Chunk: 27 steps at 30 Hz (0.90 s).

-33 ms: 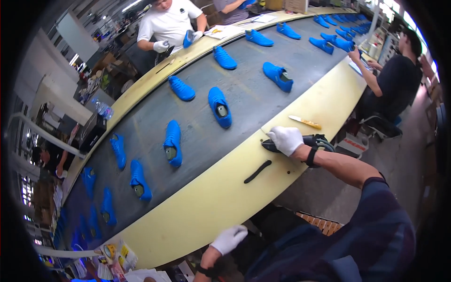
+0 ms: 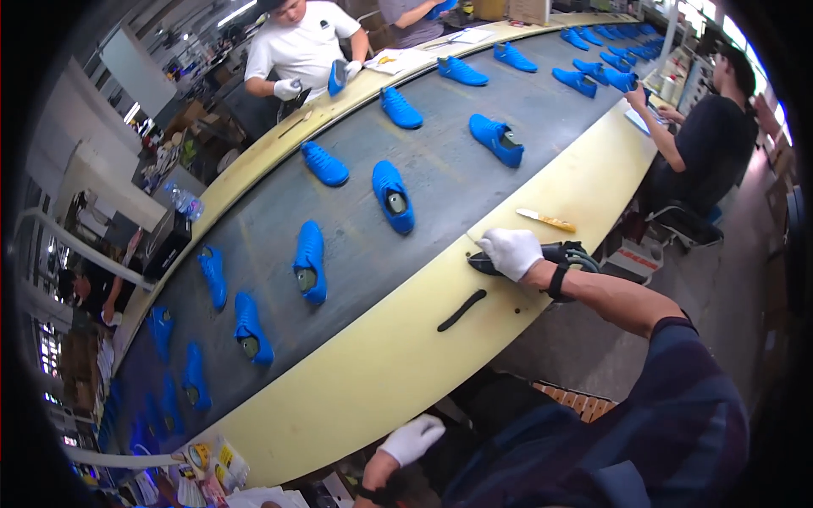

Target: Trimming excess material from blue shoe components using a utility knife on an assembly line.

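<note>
My right hand (image 2: 511,252) wears a white glove and is closed over a black hand tool (image 2: 484,264) with a grey cord, lying on the cream side table (image 2: 356,381). The tool's middle is hidden under the glove. A knife with a yellow handle (image 2: 555,222) lies just beyond that hand. On the near side is a thin, bent black strip (image 2: 461,311). My left hand (image 2: 412,440), gloved too, hangs by the table's near edge, loosely closed, with nothing seen in it. Past the table, blue shoes (image 2: 393,196) (image 2: 311,262) stand spaced along the dark belt (image 2: 347,216).
Across the belt, a person in a white shirt (image 2: 296,51) holds a blue shoe. Another person in dark clothes (image 2: 716,127) sits at the right with a shoe. A plastic bottle (image 2: 185,201) stands at the far left. Packets (image 2: 227,461) and papers lie at the lower left.
</note>
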### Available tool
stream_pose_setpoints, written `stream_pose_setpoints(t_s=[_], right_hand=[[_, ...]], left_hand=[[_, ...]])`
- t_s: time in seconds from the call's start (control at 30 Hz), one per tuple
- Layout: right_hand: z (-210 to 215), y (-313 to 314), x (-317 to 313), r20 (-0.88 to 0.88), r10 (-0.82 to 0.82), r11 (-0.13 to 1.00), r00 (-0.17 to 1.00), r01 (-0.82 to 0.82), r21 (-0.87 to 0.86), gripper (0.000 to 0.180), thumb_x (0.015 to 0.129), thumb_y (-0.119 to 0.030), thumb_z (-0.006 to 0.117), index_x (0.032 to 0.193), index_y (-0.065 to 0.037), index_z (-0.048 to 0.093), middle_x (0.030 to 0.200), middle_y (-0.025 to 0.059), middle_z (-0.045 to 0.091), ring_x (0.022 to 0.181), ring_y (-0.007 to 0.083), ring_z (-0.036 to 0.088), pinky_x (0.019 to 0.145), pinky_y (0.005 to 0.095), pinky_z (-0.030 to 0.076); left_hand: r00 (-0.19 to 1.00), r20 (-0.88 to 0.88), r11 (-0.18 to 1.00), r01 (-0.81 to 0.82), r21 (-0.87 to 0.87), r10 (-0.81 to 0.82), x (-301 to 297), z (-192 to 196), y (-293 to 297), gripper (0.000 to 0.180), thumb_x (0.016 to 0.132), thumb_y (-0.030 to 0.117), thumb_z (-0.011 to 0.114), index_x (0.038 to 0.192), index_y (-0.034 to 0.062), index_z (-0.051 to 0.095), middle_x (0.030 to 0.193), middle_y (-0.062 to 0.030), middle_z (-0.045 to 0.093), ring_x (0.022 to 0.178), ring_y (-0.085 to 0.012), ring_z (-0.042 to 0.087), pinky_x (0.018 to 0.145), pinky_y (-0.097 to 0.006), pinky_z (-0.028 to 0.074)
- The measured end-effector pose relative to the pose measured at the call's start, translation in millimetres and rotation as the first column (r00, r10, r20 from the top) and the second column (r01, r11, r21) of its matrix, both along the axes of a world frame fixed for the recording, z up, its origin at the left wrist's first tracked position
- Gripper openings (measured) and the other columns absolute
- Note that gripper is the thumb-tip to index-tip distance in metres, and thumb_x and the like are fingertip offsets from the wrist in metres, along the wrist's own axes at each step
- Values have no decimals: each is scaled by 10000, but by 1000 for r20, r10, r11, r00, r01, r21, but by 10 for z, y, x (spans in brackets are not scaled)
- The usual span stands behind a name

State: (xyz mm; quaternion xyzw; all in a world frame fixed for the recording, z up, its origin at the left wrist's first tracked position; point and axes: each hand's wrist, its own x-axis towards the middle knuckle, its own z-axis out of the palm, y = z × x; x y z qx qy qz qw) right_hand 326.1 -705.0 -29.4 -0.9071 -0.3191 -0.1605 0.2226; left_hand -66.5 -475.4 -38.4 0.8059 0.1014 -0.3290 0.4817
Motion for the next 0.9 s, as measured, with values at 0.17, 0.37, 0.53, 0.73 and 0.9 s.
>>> stream_pose_setpoints(t_s=[0.17,0.37,0.53,0.73,0.9], right_hand=[[163,-106,-70,180,144,965,973,-178,191,185,932,-253,748,944,-76,695,928,151,725,897,365,693,808,460,548],[295,-824,-1422,-286,563,811,775,-584,12,41,903,-132,671,918,-98,689,808,183,666,751,414,677,652,503,536],[-1552,-2093,-1868,-658,12,795,753,-406,-451,321,974,-377,675,992,-68,761,1046,202,760,994,421,733,873,526,584],[-2978,-3696,-2286,-844,-299,795,446,-373,-478,471,1031,-478,534,1019,-83,789,1018,215,754,1025,417,725,911,493,547],[-2997,-3665,-2343,-868,-354,757,347,-439,-484,405,1031,-373,530,1001,-37,755,1020,210,760,1016,426,715,886,491,542]], left_hand=[[973,-199,952,-53,301,118,-1172,-1058,242,491,1042,528,564,1233,109,734,1206,-205,751,1162,-420,700,1009,-483,545],[730,-280,781,-595,189,623,-2619,-2734,-428,432,1167,213,320,1360,59,675,1204,-58,679,1041,-269,551,1022,-380,482],[651,-225,688,-694,211,725,-2794,-2999,-719,417,1132,262,387,1321,52,694,1198,-109,698,1048,-315,598,1003,-414,504],[528,-134,545,-810,217,839,-2849,-3122,-1019,418,1080,335,489,1263,42,723,1188,-185,726,1059,-384,667,975,-465,538],[408,-44,406,-880,246,912,-3073,-3003,-1170,440,1036,396,573,1215,34,748,1179,-248,750,1068,-441,725,952,-508,566]])
